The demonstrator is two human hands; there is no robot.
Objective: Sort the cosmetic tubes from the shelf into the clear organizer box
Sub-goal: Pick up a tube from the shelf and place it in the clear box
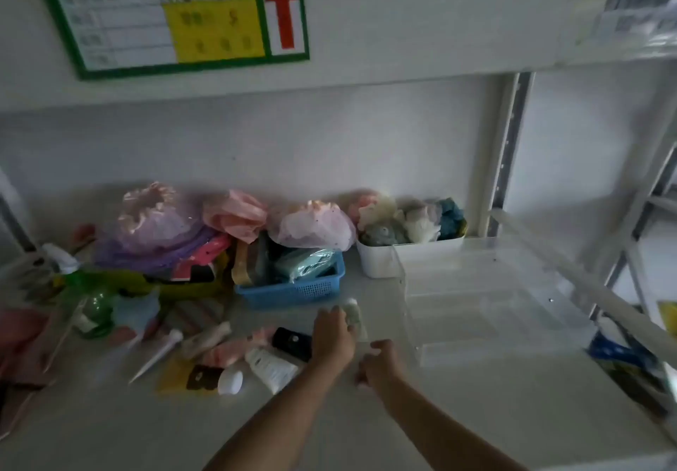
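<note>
My left hand (pixel 332 335) is closed around a pale green-white tube (pixel 354 313), holding it upright just left of the clear organizer box (pixel 487 302). My right hand (pixel 379 364) hovers beside it near the box's front left corner with its fingers curled; whether it holds anything I cannot tell. On the white shelf (pixel 146 430) to the left lie more cosmetic tubes: a white tube with a round cap (pixel 269 362), a pink tube (pixel 234 351), a black tube (pixel 291 342), a long thin white tube (pixel 157 355) and a pale tube (pixel 205 336).
At the back stand a blue basket (pixel 293 292) with packets, a white bin (pixel 381 261) of soft toys and a yellow tray (pixel 190 289) under pink and purple shower caps. A green bottle (pixel 97 305) stands at left. A metal shelf post (pixel 507 162) rises behind the box.
</note>
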